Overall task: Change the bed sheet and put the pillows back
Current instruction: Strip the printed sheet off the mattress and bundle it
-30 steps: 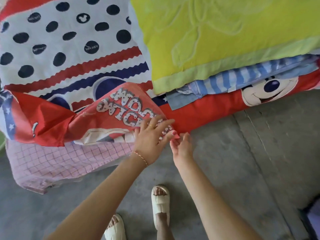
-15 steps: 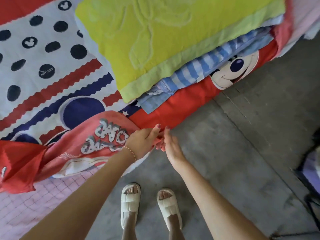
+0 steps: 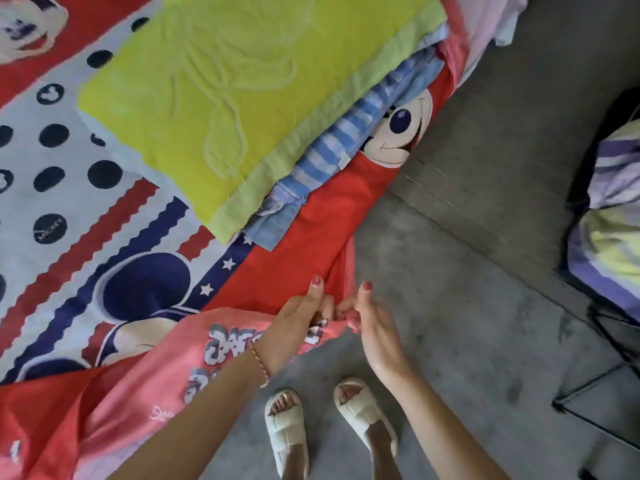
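Bottom centre: two feet in white slippers on grey concrete floor. Just above, both hands meet at the bed's edge. Left hand, fingers curled, grips the folded-back edge of the red cartoon bed sheet; right hand pinches the same edge beside it, thumb up. Sheet spreads across the left of the frame. Upper centre: yellow-green pillow stacked on a blue striped pillow. Right edge: striped bedding bundle.
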